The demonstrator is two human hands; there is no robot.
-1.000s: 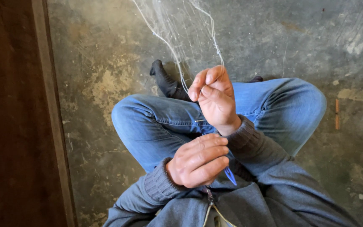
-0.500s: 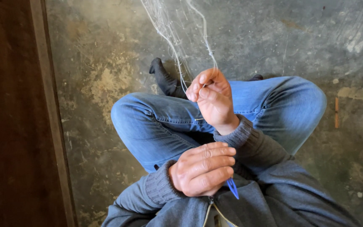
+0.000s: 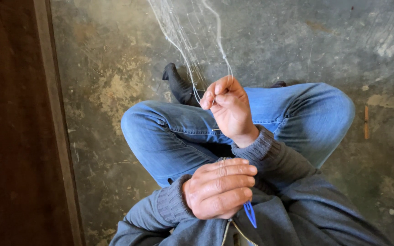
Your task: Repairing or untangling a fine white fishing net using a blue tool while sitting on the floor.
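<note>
Pale net [image 3: 183, 41] strands run from the floor [image 3: 115, 91] ahead down to the right hand [image 3: 228, 109], whose grip is pinched shut on them above the crossed jeans [image 3: 169, 132]. Nearer the chest, the left hand [image 3: 220, 189] is a closed fist around a blue needle [image 3: 250, 214], its tip pointing down and away from the net, long axis roughly in line with the strands.

Bare concrete floor [image 3: 297, 41] ahead lies open; crossed knees [image 3: 169, 132] and net strands [image 3: 183, 41] obstruct.

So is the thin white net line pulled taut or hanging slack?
Taut: the thin white net line runs straight up from the pinching right hand.
</note>
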